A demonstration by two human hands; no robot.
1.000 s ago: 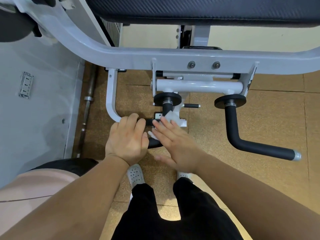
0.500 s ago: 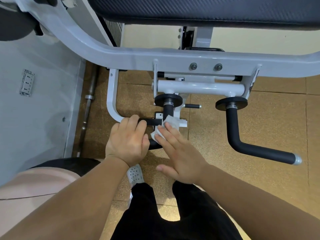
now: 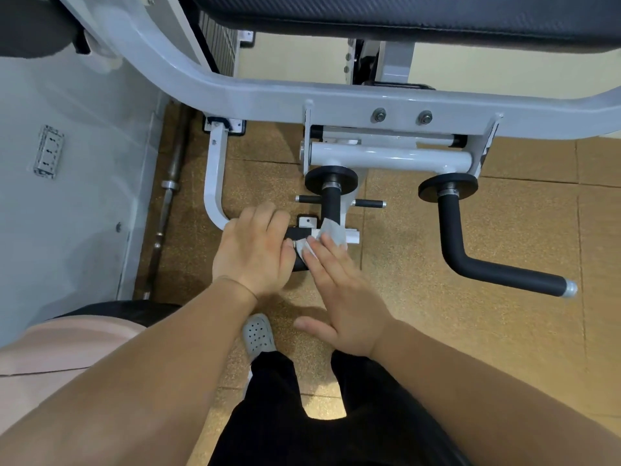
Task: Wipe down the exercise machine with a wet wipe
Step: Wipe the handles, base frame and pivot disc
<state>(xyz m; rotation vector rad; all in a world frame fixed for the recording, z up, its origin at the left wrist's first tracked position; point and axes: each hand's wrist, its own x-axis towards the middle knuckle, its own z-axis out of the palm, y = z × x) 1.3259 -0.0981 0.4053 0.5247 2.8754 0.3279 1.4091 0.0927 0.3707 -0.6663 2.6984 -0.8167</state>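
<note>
The exercise machine has a pale grey frame and two black foam handles hanging from it. My left hand grips the left black handle at its lower bend. A white wet wipe lies on that handle beside my left hand. My right hand presses the wipe against the handle with straight fingers, thumb spread out toward me. The right black handle hangs untouched, bent out to the right with a silver end cap.
A black padded seat spans the top. A barbell lies on the cork-coloured floor along the grey wall at left. My legs and a grey perforated shoe stand below the hands.
My right hand has slid the wipe a little along the left handle, its fingers now lying lower on it. My left hand keeps its grip; the view has shifted slightly.
</note>
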